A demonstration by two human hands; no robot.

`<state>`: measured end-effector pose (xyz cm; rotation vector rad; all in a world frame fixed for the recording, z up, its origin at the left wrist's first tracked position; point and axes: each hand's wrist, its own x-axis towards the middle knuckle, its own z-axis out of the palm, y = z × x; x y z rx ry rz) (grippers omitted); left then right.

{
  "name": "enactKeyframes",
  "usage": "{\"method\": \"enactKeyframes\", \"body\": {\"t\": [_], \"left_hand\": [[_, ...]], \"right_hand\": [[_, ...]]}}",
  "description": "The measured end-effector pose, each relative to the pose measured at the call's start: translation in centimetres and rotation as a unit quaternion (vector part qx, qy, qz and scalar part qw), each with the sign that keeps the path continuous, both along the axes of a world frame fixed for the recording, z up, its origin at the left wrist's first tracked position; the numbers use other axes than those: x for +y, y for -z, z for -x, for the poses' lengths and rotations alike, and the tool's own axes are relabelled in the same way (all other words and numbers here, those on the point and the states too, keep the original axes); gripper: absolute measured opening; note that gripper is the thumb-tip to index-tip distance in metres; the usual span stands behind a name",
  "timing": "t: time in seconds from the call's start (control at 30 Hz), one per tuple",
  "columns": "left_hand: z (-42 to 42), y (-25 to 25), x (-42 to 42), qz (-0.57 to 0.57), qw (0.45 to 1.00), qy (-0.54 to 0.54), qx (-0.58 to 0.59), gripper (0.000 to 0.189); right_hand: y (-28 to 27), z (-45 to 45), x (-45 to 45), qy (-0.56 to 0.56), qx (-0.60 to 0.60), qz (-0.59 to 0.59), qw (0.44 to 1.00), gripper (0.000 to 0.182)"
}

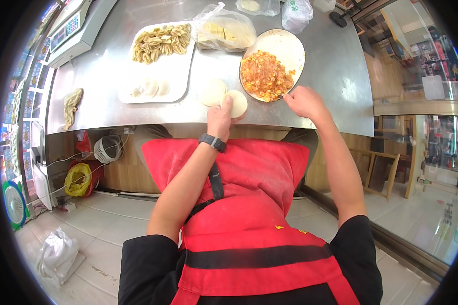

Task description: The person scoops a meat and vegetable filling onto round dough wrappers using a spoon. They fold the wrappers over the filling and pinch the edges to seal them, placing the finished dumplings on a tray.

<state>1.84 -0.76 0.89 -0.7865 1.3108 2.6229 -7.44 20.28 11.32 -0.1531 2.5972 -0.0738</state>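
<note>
My left hand (222,114) holds a round dough wrapper (236,103) flat, the thumb on top of it. More pale wrappers (212,92) lie on the steel table just beyond that hand. My right hand (303,102) is closed around the handle of a utensil at the near rim of a large pan or dish (291,42); the utensil's far end is hidden. Orange and yellow filling (265,74) is heaped in the dish. Left of my hands, a white tray (152,70) bears a pile of dumpling-like pieces (162,40) at the back and several pale folded pieces (152,87) near the front.
A clear plastic bag of yellowish blocks (224,32) stands between tray and dish. Other plastic bags (297,15) are at the back. A crumpled cloth (72,108) lies by the table's left end, near a weighing scale (70,32). The table's front edge (168,125) runs close to my body.
</note>
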Motion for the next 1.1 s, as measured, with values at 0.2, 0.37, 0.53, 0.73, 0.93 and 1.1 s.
{"method": "enactKeyframes", "body": {"t": [0.2,0.37,0.53,0.73,0.93,1.1], "left_hand": [[0.8,2.9,3.3,0.080,0.993,0.030,-0.085,0.037],[2.2,-0.1,5.6,-0.014,0.996,-0.015,-0.090,0.045],[2.3,0.1,6.4,-0.011,0.996,-0.046,-0.072,0.047],[2.3,0.7,5.3,-0.137,0.980,-0.123,-0.076,0.047],[1.7,-0.3,3.1,-0.200,0.966,-0.151,-0.068,0.045],[1.3,-0.9,1.6,-0.234,0.961,-0.132,-0.060,0.041]], "right_hand": [[1.2,0.6,0.1,0.001,-0.015,0.023,1.000,0.036],[2.7,0.8,1.2,0.010,-0.033,0.115,0.993,0.038],[4.6,0.8,1.4,0.013,-0.064,0.234,0.970,0.039],[5.7,-2.4,-0.4,0.049,0.005,0.291,0.955,0.034],[8.9,-7.3,-3.8,0.064,0.177,0.416,0.890,0.031],[7.5,-6.7,-0.3,0.114,0.023,0.484,0.868,0.035]]}}
